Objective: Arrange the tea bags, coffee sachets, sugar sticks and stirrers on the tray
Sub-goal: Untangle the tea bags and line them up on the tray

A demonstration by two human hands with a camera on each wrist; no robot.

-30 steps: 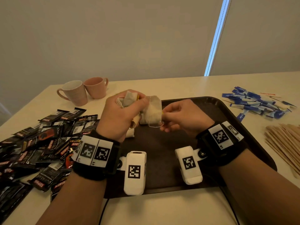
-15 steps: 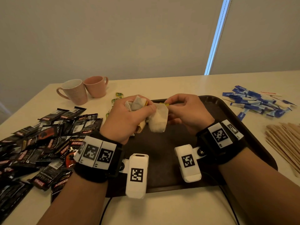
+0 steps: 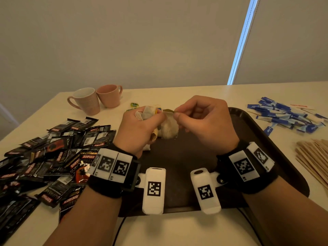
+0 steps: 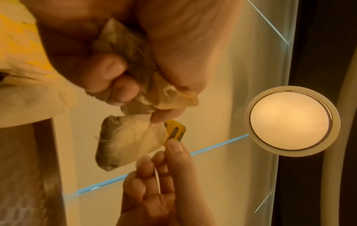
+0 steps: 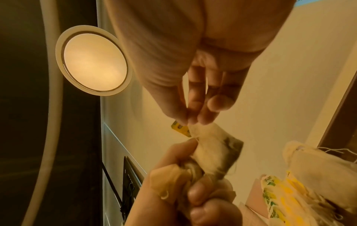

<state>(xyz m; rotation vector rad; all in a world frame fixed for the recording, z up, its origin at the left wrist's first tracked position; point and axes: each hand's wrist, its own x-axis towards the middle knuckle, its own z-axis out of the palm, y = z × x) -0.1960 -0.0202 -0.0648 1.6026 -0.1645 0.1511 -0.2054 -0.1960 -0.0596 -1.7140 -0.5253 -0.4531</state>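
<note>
Crumpled paper tea bags [image 3: 167,127], left hand [image 3: 140,128] gripping

My right hand [image 5: 195,97] pinches a tea bag [image 5: 214,146] at its top corner, by a yellow tag [image 5: 180,130]. My left hand [image 5: 183,195] grips what looks like several more bags.

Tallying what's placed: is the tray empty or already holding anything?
Cannot tell: the tray shows bare where visible, but hands hide part of it.
</note>
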